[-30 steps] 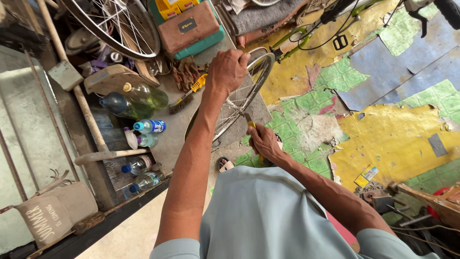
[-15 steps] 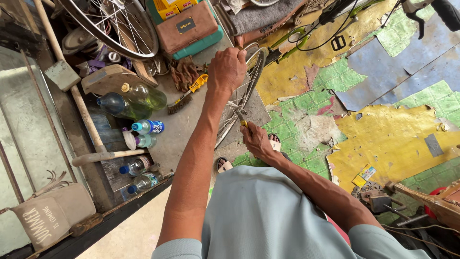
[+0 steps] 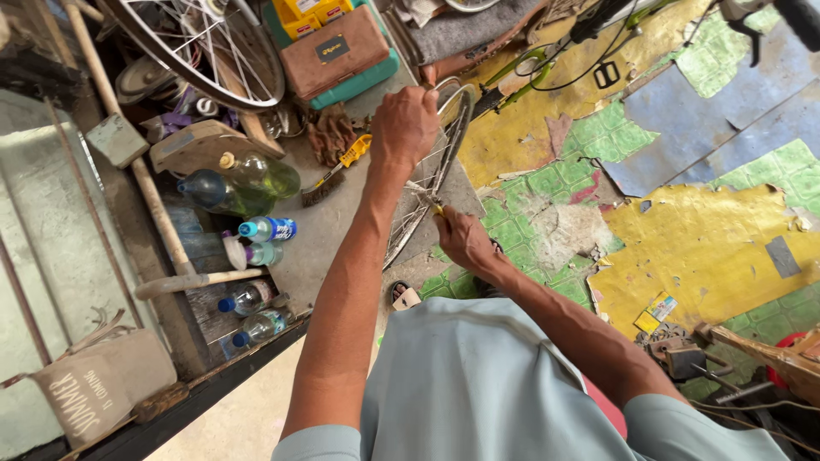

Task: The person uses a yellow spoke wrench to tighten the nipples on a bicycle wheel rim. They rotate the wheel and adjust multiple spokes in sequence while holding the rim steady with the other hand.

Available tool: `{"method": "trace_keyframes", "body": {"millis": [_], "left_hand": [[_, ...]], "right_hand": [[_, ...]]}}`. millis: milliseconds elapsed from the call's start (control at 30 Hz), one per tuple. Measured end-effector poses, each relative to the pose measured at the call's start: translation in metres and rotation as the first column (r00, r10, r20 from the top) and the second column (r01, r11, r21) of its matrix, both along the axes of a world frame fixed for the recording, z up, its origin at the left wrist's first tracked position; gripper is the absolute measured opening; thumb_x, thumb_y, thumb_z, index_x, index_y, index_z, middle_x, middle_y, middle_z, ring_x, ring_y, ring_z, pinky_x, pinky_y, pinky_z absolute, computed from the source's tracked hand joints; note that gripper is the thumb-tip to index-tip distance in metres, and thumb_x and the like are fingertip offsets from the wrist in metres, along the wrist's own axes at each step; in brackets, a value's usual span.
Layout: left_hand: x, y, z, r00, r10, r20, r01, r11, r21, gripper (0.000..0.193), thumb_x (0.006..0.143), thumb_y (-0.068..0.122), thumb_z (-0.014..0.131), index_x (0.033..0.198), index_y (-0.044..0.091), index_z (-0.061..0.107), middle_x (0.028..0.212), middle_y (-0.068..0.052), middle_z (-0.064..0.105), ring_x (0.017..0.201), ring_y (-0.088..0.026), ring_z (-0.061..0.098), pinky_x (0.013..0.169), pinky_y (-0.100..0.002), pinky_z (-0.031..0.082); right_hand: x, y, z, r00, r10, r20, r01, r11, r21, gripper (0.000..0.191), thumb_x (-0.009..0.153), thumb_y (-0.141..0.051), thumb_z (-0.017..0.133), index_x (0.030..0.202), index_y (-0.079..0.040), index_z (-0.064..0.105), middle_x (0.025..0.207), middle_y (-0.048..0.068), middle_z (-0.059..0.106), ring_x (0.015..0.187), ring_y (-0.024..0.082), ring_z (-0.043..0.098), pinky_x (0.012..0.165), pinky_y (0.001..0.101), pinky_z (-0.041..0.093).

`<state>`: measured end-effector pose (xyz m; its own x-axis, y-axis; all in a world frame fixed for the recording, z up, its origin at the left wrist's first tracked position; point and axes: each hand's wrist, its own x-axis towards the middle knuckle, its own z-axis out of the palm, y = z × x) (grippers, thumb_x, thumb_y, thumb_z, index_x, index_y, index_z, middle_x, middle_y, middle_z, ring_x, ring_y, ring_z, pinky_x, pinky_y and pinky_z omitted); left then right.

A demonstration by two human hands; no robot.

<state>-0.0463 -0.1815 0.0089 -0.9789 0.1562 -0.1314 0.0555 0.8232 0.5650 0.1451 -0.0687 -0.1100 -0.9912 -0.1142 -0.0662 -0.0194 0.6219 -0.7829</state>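
2 hands busy: left hand [image 3: 405,125] grips wheel rim [image 3: 444,145], right hand [image 3: 462,238] pinches yellow-handled tool [image 3: 436,207]; bottles [image 3: 256,175] hold yellowish liquid.

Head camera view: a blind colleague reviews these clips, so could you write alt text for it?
A person's left hand grips the rim of a spoked metal bicycle wheel held upright, while the right hand works a small yellow-handled tool at its spokes. Plastic bottles, a wire brush and a brown toolbox clutter the floor beside them.
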Motion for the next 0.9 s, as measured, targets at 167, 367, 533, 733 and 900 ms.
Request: {"method": "trace_keyframes", "body": {"millis": [167, 367, 533, 733, 900], "left_hand": [[0.001, 0.004, 0.002, 0.994, 0.003, -0.105, -0.004, 1.000, -0.013, 0.044, 0.102, 0.042, 0.044, 0.099, 0.009, 0.073, 0.095, -0.020, 0.073, 0.094, -0.038, 0.067, 0.086, -0.053, 0.052], [0.008, 0.011, 0.007, 0.999, 0.019, 0.034, -0.018, 0.999, -0.036, 0.045, 0.106, 0.041, 0.043, 0.101, 0.007, 0.073, 0.100, -0.022, 0.073, 0.099, -0.039, 0.070, 0.091, -0.052, 0.054], [0.009, 0.009, 0.004, 0.993, 0.032, -0.113, -0.032, 0.999, -0.002, 0.043, 0.101, 0.040, 0.047, 0.099, 0.007, 0.073, 0.100, -0.021, 0.073, 0.101, -0.042, 0.067, 0.089, -0.054, 0.052], [0.001, -0.001, -0.008, 0.992, 0.014, -0.122, -0.011, 1.000, 0.019, 0.044, 0.102, 0.041, 0.045, 0.097, 0.007, 0.073, 0.096, -0.020, 0.073, 0.097, -0.039, 0.067, 0.087, -0.053, 0.052], [-0.002, -0.002, -0.008, 0.996, 0.027, -0.084, -0.027, 1.000, -0.009, 0.044, 0.104, 0.040, 0.044, 0.095, 0.008, 0.074, 0.095, -0.021, 0.073, 0.094, -0.038, 0.068, 0.086, -0.052, 0.054]], "right_hand": [[-0.007, 0.007, 0.017, 0.991, 0.109, -0.081, -0.096, 0.984, 0.150, 0.021, 0.102, -0.018, 0.054, 0.087, -0.004, 0.058, 0.053, 0.016, 0.055, 0.041, 0.031, 0.053, 0.041, 0.0469, 0.041], [-0.032, 0.021, 0.043, 0.953, 0.267, 0.140, -0.302, 0.859, 0.414, 0.024, 0.102, -0.020, 0.051, 0.093, -0.002, 0.065, 0.066, 0.019, 0.063, 0.049, 0.028, 0.055, 0.042, 0.0441, 0.044], [-0.044, 0.018, 0.053, 0.907, 0.188, 0.376, -0.358, 0.816, 0.455, 0.025, 0.104, -0.018, 0.046, 0.097, -0.003, 0.065, 0.073, 0.017, 0.068, 0.054, 0.027, 0.057, 0.046, 0.0440, 0.046], [-0.014, 0.017, 0.015, 0.969, 0.230, 0.088, -0.245, 0.935, 0.255, 0.027, 0.106, -0.025, 0.056, 0.088, -0.005, 0.060, 0.055, 0.015, 0.058, 0.040, 0.031, 0.052, 0.043, 0.0456, 0.037], [-0.002, 0.010, -0.026, 0.985, 0.093, -0.147, -0.083, 0.994, 0.071, 0.014, 0.103, -0.016, 0.058, 0.094, -0.005, 0.058, 0.054, 0.017, 0.054, 0.041, 0.031, 0.052, 0.038, 0.0470, 0.036]]}}
